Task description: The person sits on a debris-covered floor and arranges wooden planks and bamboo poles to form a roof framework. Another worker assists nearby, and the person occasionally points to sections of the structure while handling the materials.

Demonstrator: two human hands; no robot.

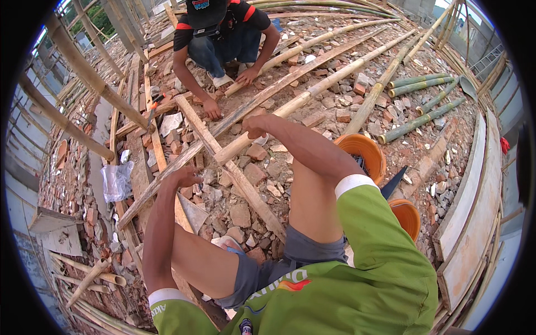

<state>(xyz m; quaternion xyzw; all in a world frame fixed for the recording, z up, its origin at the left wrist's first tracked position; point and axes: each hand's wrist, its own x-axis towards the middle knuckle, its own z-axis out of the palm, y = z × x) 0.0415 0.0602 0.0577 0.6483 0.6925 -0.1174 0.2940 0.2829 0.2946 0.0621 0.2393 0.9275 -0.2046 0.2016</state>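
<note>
Crouching co-worker in black-and-red shirt (pixel 223 33) at top; two round orange plastic buckets (pixel 365 153) at right; crumpled clear plastic bag (pixel 116 181) at left; four green bamboo lengths (pixel 421 106) on brick rubble (pixel 240 215).

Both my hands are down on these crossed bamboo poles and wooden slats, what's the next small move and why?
Probably press the right hand down firmly on the bamboo pole. It sits right at the crossing with the wooden slat, while your left hand holds the other slat and the co-worker's hands steady the far end.
</note>
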